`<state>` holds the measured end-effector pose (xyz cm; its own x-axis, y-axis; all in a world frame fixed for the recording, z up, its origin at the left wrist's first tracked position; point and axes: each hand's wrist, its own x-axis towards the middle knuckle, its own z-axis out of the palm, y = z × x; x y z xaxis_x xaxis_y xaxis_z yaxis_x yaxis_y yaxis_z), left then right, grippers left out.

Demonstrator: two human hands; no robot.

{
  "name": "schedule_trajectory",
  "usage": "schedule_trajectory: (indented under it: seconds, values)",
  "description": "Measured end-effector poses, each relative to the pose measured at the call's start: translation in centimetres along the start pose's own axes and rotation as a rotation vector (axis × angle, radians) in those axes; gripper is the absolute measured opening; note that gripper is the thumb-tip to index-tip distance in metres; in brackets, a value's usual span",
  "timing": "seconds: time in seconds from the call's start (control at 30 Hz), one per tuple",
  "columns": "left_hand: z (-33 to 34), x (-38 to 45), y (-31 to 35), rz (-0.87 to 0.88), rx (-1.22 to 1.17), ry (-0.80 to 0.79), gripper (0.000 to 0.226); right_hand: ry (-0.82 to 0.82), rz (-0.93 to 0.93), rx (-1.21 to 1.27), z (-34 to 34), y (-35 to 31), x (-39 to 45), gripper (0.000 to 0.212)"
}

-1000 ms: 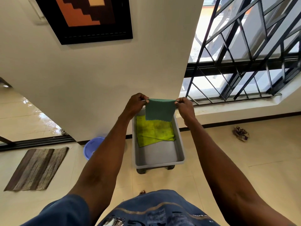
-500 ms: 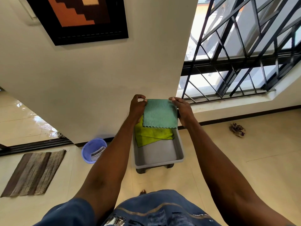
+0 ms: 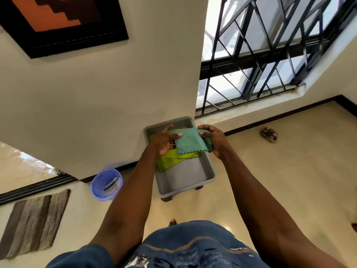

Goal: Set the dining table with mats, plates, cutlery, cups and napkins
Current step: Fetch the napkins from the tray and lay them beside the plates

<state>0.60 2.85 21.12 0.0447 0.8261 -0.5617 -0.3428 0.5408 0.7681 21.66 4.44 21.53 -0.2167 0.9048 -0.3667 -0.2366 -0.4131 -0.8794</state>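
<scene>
Lower now than half a second ago: both hands and the green napkin have dropped toward the grey tub, and the napkin looks narrower, its right side wrapped into the right hand.

Far left on the floor, a striped brown floor mat lies flat. Above it on the wall hangs a black-framed picture with orange and dark steps. Right of the mat, a purple plastic bucket stands against the wall base, a printed card inside it.

Left hand: index finger laid straight across the napkin's left edge, remaining fingers curled beneath, gripping that edge. The napkin is held up over the far half of the tub, scalloped hem toward the near side, not resting on anything.

Under it, a yellow-green cloth lies folded on the tub's floor, far-left part. The tub sits on short dark feet on the tiled floor, hard against the wall corner.

Right hand: thumb on top, fingers curled round the napkin's right edge, gripping it.

Right of the hands, a barred window with black grille. A crumpled brownish rag lies on the floor near the skirting, well apart from the tub.
</scene>
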Motion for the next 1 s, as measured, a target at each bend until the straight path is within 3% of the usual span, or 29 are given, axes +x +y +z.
schedule_trajectory:
  seconds: [0.1, 0.17, 0.2, 0.3, 0.33, 0.5, 0.7, 0.83, 1.0]
  values:
    - [0.9, 1.4, -0.4, 0.021, 0.055, 0.005, 0.084, 0.124, 0.009, -0.030, -1.6, 0.6, -0.3, 0.046]
    - [1.9, 2.0, -0.3, -0.007, 0.113, 0.013, 0.087, 0.234, 0.097, -0.021, -2.4, 0.9, -0.4, 0.058]
    - [2.6, 2.4, -0.4, -0.032, 0.163, 0.008, 0.078, 0.281, 0.170, 0.014, -2.8, 1.1, -0.6, 0.054]
    - [5.0, 3.0, -0.6, -0.216, 0.321, -0.017, 0.014, 0.319, 0.406, 0.119, -4.7, 1.4, -1.6, 0.011]
    - [5.7, 3.3, -0.8, -0.300, 0.353, -0.026, 0.004, 0.315, 0.452, 0.158, -5.6, 1.7, -2.0, 0.009]
    - [9.9, 5.0, -3.0, -0.481, 0.390, -0.067, 0.003, 0.417, 0.538, 0.334, -10.6, 3.1, -4.4, 0.009]
    - [18.2, 7.1, -5.4, -0.604, 0.391, -0.137, 0.008, 0.519, 0.517, 0.403, -17.9, 1.6, -5.8, 0.012]
    - [24.4, 9.6, -6.4, -0.664, 0.402, -0.158, 0.027, 0.527, 0.425, 0.405, -23.4, -1.5, -5.9, 0.016]
    - [34.0, 12.6, -6.5, -0.570, 0.525, -0.345, 0.018, 0.515, 0.307, 0.431, -31.1, -5.9, -6.4, 0.013]
